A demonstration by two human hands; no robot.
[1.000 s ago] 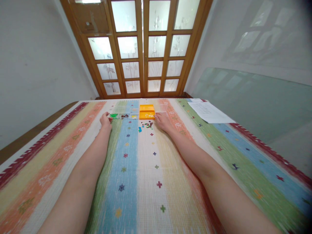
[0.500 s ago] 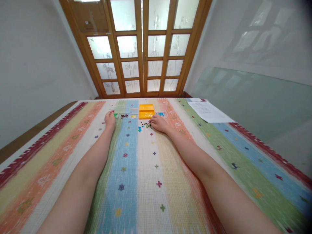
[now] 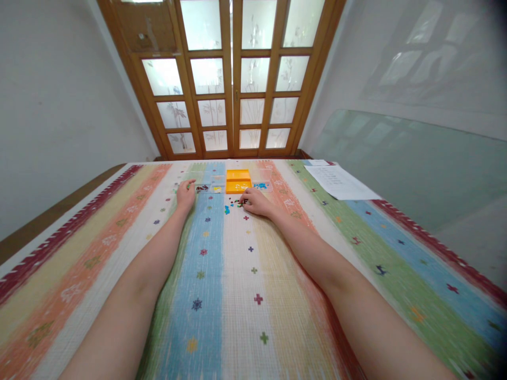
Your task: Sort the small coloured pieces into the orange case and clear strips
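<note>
as the head view shows, left hand [image 3: 186, 195]: fingers curled at the left end of the left tray [image 3: 217, 180], green showing beside them; cannot tell whether they pinch anything
right hand [image 3: 255, 201]: well apart from the left, fingers bent down at the pile [image 3: 235, 203]; a grip on any piece cannot be made out
pile: dark and green bits on the cloth [image 3: 237, 264], near side of the orange box [image 3: 238, 174]
orange box: between both trays, pale bits in its near half
left tray: dark and yellow bits, in separate compartments
right tray [image 3: 264, 174]: blue bits
paper [image 3: 340, 183]: flat, farther right
</note>
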